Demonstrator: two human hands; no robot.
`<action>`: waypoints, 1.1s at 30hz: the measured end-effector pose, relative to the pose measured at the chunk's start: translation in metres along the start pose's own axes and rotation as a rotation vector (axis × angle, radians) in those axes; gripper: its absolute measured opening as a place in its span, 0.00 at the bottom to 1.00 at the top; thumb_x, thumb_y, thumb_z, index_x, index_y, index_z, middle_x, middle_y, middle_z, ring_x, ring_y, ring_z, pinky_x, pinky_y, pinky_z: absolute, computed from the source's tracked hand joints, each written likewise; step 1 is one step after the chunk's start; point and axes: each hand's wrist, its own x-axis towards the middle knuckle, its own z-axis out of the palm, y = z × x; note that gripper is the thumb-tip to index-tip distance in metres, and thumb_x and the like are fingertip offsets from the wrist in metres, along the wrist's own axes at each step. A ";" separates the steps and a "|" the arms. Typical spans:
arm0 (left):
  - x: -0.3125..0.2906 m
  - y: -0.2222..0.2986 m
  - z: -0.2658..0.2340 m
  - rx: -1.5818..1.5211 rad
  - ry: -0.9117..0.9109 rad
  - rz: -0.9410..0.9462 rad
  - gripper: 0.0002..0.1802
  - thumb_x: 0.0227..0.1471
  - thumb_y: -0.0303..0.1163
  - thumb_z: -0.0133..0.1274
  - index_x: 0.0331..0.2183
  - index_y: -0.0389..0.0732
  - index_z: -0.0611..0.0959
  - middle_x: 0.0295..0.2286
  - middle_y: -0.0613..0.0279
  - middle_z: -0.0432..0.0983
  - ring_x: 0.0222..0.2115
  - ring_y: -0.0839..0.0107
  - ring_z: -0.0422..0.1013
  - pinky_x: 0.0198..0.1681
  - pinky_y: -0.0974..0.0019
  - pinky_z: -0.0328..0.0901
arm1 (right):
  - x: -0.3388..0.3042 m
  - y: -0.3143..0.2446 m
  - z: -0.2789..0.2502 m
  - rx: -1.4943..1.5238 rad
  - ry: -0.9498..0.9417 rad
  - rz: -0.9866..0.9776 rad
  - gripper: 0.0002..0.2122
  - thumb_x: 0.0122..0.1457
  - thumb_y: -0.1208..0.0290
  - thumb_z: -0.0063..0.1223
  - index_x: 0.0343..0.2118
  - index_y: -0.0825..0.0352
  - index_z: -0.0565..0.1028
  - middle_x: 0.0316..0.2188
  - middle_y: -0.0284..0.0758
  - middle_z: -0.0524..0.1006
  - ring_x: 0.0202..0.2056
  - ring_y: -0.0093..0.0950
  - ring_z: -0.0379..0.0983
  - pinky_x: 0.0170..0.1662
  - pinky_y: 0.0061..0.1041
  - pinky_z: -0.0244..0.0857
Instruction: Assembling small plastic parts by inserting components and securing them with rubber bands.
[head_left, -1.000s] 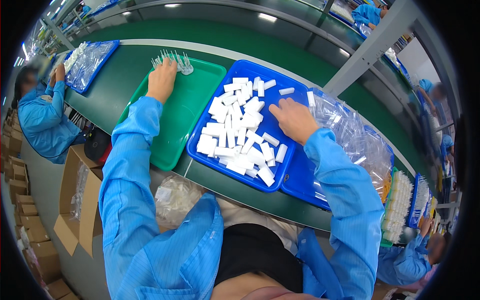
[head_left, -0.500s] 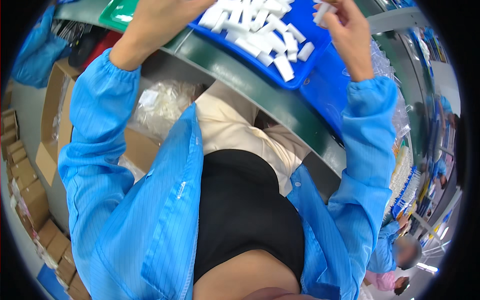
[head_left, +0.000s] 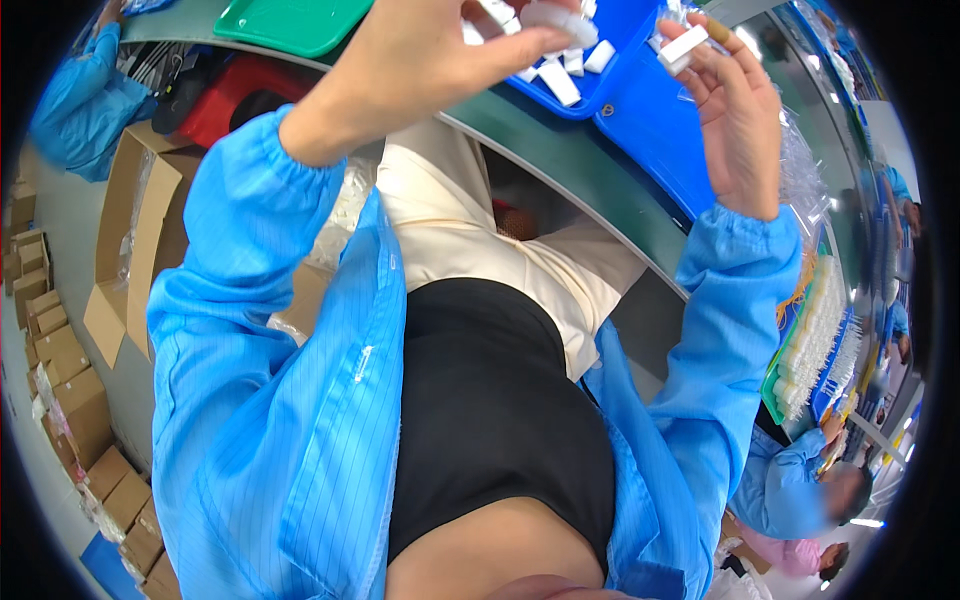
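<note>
My left hand (head_left: 410, 80) is over the near left part of a blue tray (head_left: 592, 98). Its thumb reaches right against a smeared white piece (head_left: 560, 22), which it appears to pinch; its other fingers are partly cut off by the top edge. Several small white blocks (head_left: 558, 84) lie loose in the tray, partly behind this hand. To the right, my right hand (head_left: 742, 125) is raised, palm partly showing, and its fingertips are closed on a white block (head_left: 684, 48). Something clear and shiny shows just behind those fingertips.
A second blue tray (head_left: 655, 150) lies on the green table (head_left: 560, 165), below my right hand. A green tray (head_left: 290, 22) sits at the left. Clear plastic pieces (head_left: 800, 170) are piled right of my right wrist. An open cardboard box (head_left: 135, 235) stands left; co-workers (head_left: 790, 490) are at right.
My left hand has moved right, now covering much of the white blocks. The right hand has shifted outward to the right, still holding a white block. The whole view has turned a little.
</note>
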 end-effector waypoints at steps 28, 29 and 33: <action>-0.013 -0.059 0.060 -0.633 -0.029 -0.220 0.18 0.48 0.12 0.58 0.40 0.38 0.74 0.39 0.50 0.77 0.43 0.62 0.77 0.45 0.62 0.71 | -0.031 0.007 0.031 0.220 0.007 0.142 0.12 0.65 0.76 0.51 0.50 0.71 0.73 0.44 0.41 0.78 0.44 0.27 0.77 0.47 0.27 0.73; -0.008 -0.061 0.060 -0.545 -0.003 -0.167 0.19 0.46 0.12 0.59 0.41 0.37 0.75 0.39 0.49 0.78 0.42 0.62 0.77 0.44 0.63 0.71 | -0.032 0.010 0.031 0.175 0.012 0.117 0.13 0.64 0.77 0.52 0.51 0.71 0.74 0.44 0.40 0.78 0.44 0.27 0.77 0.46 0.25 0.73; 0.004 -0.063 0.056 -0.373 0.000 -0.072 0.22 0.41 0.10 0.60 0.40 0.36 0.80 0.39 0.49 0.81 0.39 0.60 0.78 0.41 0.64 0.72 | -0.030 0.009 0.031 -0.007 -0.035 0.105 0.11 0.62 0.80 0.53 0.47 0.71 0.77 0.40 0.38 0.79 0.42 0.26 0.77 0.45 0.23 0.72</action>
